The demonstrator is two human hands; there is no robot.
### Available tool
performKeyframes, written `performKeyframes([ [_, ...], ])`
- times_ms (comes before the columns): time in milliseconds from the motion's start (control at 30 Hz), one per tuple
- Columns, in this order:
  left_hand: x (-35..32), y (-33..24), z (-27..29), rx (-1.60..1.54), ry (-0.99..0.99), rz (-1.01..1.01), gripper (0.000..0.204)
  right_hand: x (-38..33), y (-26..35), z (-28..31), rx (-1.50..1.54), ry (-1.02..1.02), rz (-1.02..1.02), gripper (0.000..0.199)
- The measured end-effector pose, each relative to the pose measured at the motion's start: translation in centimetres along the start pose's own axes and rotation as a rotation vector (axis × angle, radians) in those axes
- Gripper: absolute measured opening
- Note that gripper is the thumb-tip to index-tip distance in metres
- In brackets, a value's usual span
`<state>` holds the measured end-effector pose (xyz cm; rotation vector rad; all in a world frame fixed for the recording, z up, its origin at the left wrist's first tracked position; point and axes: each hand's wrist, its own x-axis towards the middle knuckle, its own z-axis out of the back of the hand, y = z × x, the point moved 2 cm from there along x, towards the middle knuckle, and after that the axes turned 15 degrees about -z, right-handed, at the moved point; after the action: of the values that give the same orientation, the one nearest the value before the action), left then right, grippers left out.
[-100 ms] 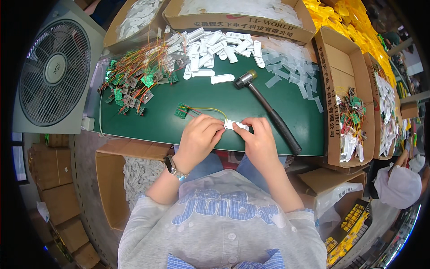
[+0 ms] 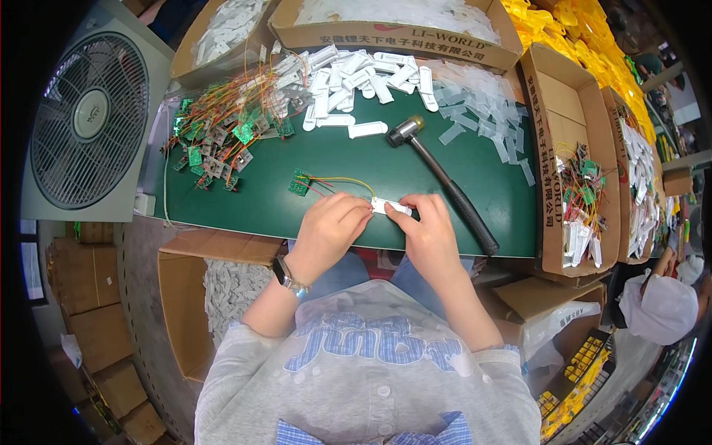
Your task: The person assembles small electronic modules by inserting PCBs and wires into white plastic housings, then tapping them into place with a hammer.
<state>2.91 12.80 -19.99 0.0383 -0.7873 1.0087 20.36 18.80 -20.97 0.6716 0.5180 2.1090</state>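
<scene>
Left hand: the left hand (image 2: 330,226) rests on the near edge of the green mat (image 2: 297,148), fingers curled, fingertips pinching the left end of a small white plastic housing (image 2: 390,207).
Right hand: the right hand (image 2: 430,233) grips the right end of the same housing, thumb and forefinger closed on it.
Housing: lies low over the mat between the two hands, near the mat's near edge, roughly centre.
Wired board: a small green circuit board (image 2: 300,182) sits on the mat just left and far of the left hand; its thin coloured wires (image 2: 343,180) run right toward the housing. Whether they enter the housing I cannot tell.
Hammer: a black-handled hammer (image 2: 445,182) lies diagonally on the mat, head far, handle reaching near and right, passing just right of the right hand.
Far left of mat: a tangled heap of green boards with wires (image 2: 222,133).
Far centre: a scatter of white housings (image 2: 356,81); right of them, clear plastic pieces (image 2: 482,111).
Right side: an open cardboard box (image 2: 571,185) holding more wired boards and white parts.
Left side: a square grey fan (image 2: 93,115) stands beside the mat.
Wrist: a watch (image 2: 285,276) on the left wrist.
</scene>
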Motion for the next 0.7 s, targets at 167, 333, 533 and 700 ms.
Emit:
performKeyframes([
  [167,0.5,0.1,0.7,0.003,0.091,-0.093,0.014,0.0,0.0,0.0,-0.001,-0.005,-0.01,0.038],
  [333,0.8,0.4,0.6,0.036,0.186,-0.128,0.015,0.1,0.0,0.0,-0.002,-0.02,0.007,0.037],
  [533,1.3,1.2,0.6,-0.117,0.195,-0.04,0.019,0.2,0.1,0.1,0.012,-0.021,0.017,0.035],
  [700,1.7,1.4,0.5,-0.079,0.123,-0.033,0.024,0.1,0.0,0.2,0.003,-0.011,0.008,0.036],
])
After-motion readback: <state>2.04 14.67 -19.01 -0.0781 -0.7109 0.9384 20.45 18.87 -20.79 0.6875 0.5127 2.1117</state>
